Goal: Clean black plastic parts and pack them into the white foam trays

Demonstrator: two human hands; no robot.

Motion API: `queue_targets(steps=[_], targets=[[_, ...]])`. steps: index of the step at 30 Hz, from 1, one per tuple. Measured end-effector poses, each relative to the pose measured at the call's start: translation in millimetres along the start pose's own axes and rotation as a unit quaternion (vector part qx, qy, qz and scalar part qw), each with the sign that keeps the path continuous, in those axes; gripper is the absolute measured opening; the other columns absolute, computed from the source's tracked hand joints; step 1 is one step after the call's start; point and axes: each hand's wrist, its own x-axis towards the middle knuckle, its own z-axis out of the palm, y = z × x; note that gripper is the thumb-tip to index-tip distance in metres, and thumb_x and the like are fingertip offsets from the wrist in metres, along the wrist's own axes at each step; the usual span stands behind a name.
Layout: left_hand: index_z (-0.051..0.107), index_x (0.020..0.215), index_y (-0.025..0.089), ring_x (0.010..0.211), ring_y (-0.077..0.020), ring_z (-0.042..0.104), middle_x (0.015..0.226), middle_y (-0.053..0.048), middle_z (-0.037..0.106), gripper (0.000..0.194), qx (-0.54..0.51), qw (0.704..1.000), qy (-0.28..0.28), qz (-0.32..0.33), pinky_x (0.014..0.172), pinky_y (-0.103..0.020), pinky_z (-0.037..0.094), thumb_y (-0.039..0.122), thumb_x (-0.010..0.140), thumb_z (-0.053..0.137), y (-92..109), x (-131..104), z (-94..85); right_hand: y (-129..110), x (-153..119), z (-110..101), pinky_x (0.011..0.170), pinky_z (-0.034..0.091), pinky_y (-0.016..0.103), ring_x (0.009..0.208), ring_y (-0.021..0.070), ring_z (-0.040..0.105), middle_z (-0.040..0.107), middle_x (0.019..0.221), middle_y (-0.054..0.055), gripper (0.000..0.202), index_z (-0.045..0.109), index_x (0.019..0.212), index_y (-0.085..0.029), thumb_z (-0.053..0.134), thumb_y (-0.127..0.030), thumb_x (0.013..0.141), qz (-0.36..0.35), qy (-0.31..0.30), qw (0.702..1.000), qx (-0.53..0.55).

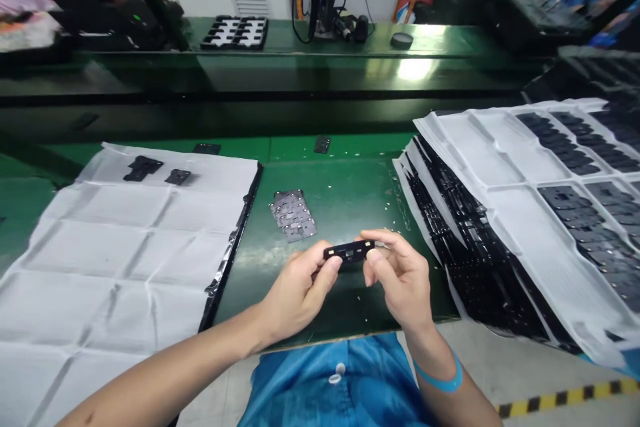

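Note:
Between my two hands, above the green tabletop (345,187), is a small black plastic part (350,251) with slots and light-coloured spots along its face. My left hand (305,283) pinches its left end between thumb and fingers. The right end is gripped by my right hand (400,273), thumb in front and fingers behind. Just beyond my left hand lies an overlapping row of flat dark plates (293,215). The far side of the held part is hidden.
On the left lies a white-sheeted stack (130,247) with a few black parts (143,167) on it. At right, stacked trays (505,167) with white liners hold rows of dark parts. A black-and-white tray (235,32) and a round dark disc (401,40) sit on the back ledge.

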Motion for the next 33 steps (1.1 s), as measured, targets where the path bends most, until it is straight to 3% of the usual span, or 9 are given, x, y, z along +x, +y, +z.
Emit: queue_targets(steps=[7, 19, 28, 33], targets=[[0.048, 0.087, 0.022, 0.056, -0.0112, 0.043, 0.069, 0.005, 0.045, 0.026, 0.038, 0.999, 0.014, 0.032, 0.057, -0.026, 0.033, 0.030, 0.111, 0.041, -3.8, -12.2, 0.0, 0.2, 2.2, 7.2, 0.046, 0.039, 0.021, 0.046, 0.0088, 0.048, 0.054, 0.055, -0.006, 0.014, 0.079, 0.101, -0.020, 0.067, -0.027, 0.099, 0.002, 0.013, 1.000, -0.001], [0.045, 0.093, 0.023, 0.053, -0.0107, 0.038, 0.068, 0.008, 0.040, 0.019, 0.052, 0.996, 0.007, 0.069, 0.056, -0.025, 0.030, 0.022, 0.111, 0.041, -6.0, -13.6, 5.5, 8.4, 3.0, 8.1, 0.049, 0.045, 0.022, 0.046, 0.0096, 0.049, 0.056, 0.054, -0.005, 0.015, 0.083, 0.090, -0.020, 0.069, -0.025, 0.094, -0.006, 0.024, 1.000, 0.002], [0.047, 0.091, 0.023, 0.055, -0.0110, 0.041, 0.069, 0.007, 0.043, 0.023, 0.022, 0.999, -0.017, 0.018, 0.056, -0.025, 0.032, 0.027, 0.112, 0.038, -4.5, -15.0, 8.8, 9.4, 1.0, 5.1, 0.051, 0.046, 0.023, 0.043, 0.0096, 0.047, 0.051, 0.048, -0.006, 0.018, 0.083, 0.086, -0.020, 0.066, -0.021, 0.092, -0.005, 0.032, 0.999, -0.006], [0.047, 0.088, 0.023, 0.055, -0.0119, 0.042, 0.068, 0.006, 0.043, 0.027, 0.021, 1.000, -0.011, 0.011, 0.056, -0.026, 0.032, 0.030, 0.112, 0.037, -4.4, -9.4, 8.6, 13.0, -0.1, 2.5, 0.049, 0.045, 0.022, 0.044, 0.0089, 0.048, 0.060, 0.056, -0.004, 0.020, 0.085, 0.090, -0.020, 0.065, -0.017, 0.089, 0.001, 0.040, 0.999, -0.018]])
